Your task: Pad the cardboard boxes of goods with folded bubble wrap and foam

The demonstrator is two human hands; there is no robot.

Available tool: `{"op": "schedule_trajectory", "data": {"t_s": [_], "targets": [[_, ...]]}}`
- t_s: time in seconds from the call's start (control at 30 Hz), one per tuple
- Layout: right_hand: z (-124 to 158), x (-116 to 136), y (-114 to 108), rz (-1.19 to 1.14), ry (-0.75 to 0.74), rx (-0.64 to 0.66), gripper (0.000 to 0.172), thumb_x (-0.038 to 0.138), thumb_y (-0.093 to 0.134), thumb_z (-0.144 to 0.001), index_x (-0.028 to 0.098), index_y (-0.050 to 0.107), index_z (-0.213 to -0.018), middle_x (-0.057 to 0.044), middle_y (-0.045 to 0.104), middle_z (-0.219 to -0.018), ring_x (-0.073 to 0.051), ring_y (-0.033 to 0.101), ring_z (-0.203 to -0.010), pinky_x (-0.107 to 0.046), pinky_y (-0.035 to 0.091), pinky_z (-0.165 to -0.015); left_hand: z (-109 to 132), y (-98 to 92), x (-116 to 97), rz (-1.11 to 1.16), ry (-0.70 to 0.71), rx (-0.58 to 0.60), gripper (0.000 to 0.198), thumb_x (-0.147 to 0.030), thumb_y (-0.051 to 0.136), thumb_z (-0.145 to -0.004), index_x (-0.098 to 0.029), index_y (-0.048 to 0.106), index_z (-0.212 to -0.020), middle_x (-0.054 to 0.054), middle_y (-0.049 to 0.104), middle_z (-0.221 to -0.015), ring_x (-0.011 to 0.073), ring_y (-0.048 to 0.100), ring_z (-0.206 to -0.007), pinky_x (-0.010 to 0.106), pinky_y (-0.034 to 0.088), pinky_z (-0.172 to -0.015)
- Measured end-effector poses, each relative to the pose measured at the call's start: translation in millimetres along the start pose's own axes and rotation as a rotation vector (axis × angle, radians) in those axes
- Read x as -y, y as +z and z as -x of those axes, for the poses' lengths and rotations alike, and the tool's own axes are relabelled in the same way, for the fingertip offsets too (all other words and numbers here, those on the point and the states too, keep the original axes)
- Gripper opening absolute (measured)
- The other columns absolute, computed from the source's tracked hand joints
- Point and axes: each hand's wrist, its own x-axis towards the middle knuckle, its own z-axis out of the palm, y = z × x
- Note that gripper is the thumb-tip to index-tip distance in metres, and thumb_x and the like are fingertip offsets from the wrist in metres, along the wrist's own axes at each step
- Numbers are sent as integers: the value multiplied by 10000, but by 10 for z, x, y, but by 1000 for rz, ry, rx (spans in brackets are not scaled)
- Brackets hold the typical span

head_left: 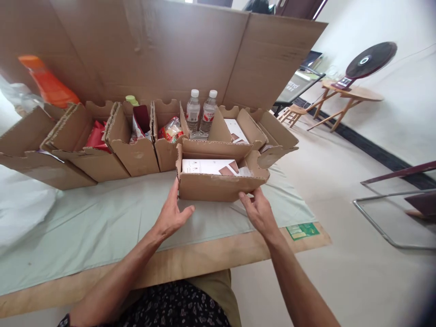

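An open-topped cardboard box [213, 188] sits in front of a row of similar boxes, and both my hands are at its ends. Inside it lie a white carton with brown shapes [209, 166] and some clear plastic. My left hand [170, 215] presses its fingers against the box's left end, thumb stretched out to the side. At the lower right corner, my right hand [259, 211] has its thumb at the front, with the other fingers curled by the end and partly hidden. I cannot tell whether the box is lifted off the cloth.
Behind stand several cardboard boxes, one holding a red packet [97, 136], another snack packets [171, 131]. Two water bottles [193, 111] and an orange bottle [51, 84] stand near a tall cardboard panel [190, 50]. A pale green cloth [119, 218] covers the table. At right are a fan [369, 61] and metal-framed chair [374, 227].
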Motion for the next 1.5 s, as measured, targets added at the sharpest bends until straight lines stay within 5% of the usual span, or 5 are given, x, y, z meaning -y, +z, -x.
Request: {"op": "schedule_trajectory", "data": {"t_s": [0.27,0.53,0.8,1.3,1.5], "targets": [[257,821,330,-82,-235,-1,286,507,523,-964,238,612,-1003,-79,685,-935,-247,630,-816,-404,529,-784,778,-687,-491,-100,-16,-370,710,-351,754,-855,-290,444,-1491,87,524,-1462,288,540,-1317,462,464,-1135],[572,525,48,-47,-54,-320,354,535,559,-941,218,586,-1097,-65,674,-939,-210,618,-739,-327,484,-592,760,-149,-495,31,-13,-178,726,-301,748,-811,-253,467,-1479,126,544,-1475,315,574,-1276,496,439,-1139],[601,872,607,-214,-217,-41,302,475,557,-952,224,616,-1109,-83,672,-979,-229,617,-830,-332,504,-608,1107,-706,-427,-71,-20,-456,695,-332,726,-861,-280,428,-1487,88,536,-1451,284,532,-1317,439,446,-1132],[1007,-129,417,-180,-30,-239,615,492,647,-907,223,494,-1439,-157,643,-1334,-265,689,-1032,-432,578,-836,-496,136,-69,-163,113,-121,829,-345,661,-865,-200,309,-1601,158,335,-1683,362,321,-1543,566,281,-1256],[620,-529,236,-335,65,-226,831,529,753,-826,295,389,-1536,-179,451,-1583,-265,709,-1054,-378,594,-738,-290,384,123,-218,82,-169,822,-502,616,-932,-242,250,-1621,164,178,-1735,342,139,-1616,579,318,-1239]]}}
